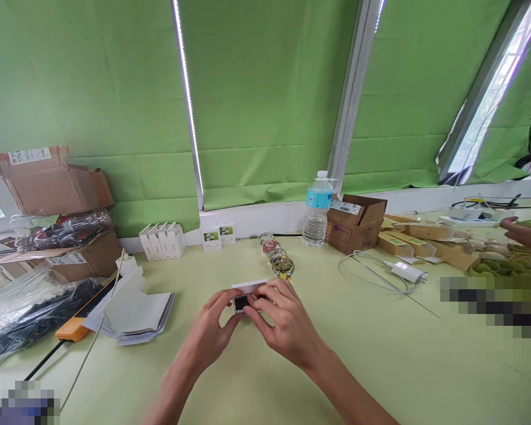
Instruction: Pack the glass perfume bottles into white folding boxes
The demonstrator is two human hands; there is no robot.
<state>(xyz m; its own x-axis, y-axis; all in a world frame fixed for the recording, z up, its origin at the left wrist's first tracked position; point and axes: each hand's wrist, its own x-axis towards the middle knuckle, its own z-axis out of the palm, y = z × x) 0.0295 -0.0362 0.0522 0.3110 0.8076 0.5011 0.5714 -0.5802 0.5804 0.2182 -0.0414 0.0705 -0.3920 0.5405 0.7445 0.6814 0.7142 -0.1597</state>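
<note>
A small white box with its flap raised and a dark inside is between my hands, just above the table. My left hand grips its left end between thumb and fingers. My right hand is closed at the box's right part, with thumb and fingertips at the opening. Whether those fingertips also hold something small is hidden. Right behind the box lies a row of round ornaments, gold, red and clear, on the green table.
At left are flattened white boxes, an orange-ended power strip and stacked cartons. Standing white boxes and small cards line the back. To the right are a water bottle, a brown carton, a charger and another person's hand.
</note>
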